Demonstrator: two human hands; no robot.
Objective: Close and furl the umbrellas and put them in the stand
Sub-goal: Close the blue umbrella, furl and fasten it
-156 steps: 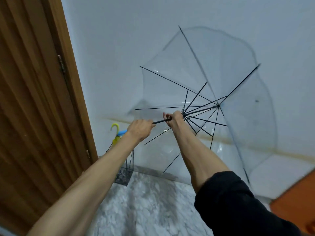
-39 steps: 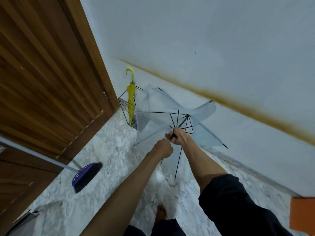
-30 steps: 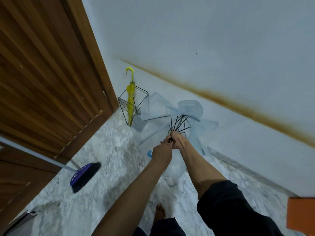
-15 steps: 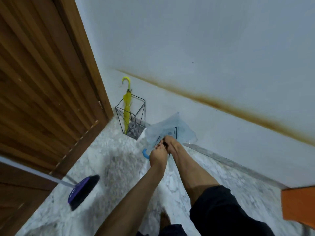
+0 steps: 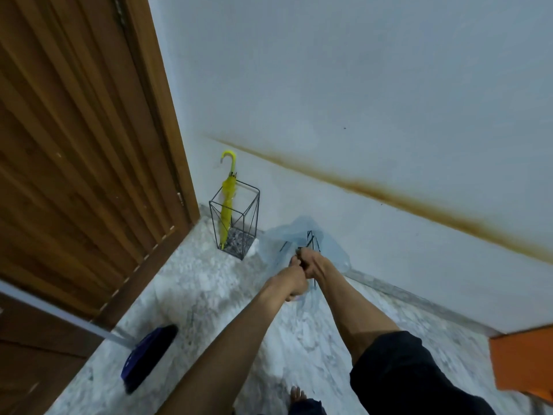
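"Gripping what, down there in the head camera's view?"

"The clear umbrella (image 5: 334,252). My right hand (image 5: 313,264) is curled round its shaft just under the black ribs, and my left hand (image 5: 294,285) is a fist clamped on it just below, knuckles touching the right. The part inside my left fist is hidden."

"And the canopy?"

"Collapsed and loose, bunched about the ribs in front of my hands and low against the white wall (image 5: 359,85). It is outside the stand (image 5: 239,241)."

"Where is the stand?"

"On the marble floor (image 5: 203,295), in the corner between the wall and the wooden door (image 5: 74,145), near my hands and to their left. A furled yellow umbrella (image 5: 227,205) stands in it, hooked handle up, leaning at its left side."

"Anything else in view?"

"A blue-headed broom (image 5: 149,354) lies low on the left, a brown streak (image 5: 389,191) crosses the wall, and my bare foot (image 5: 296,395) shows at the bottom."
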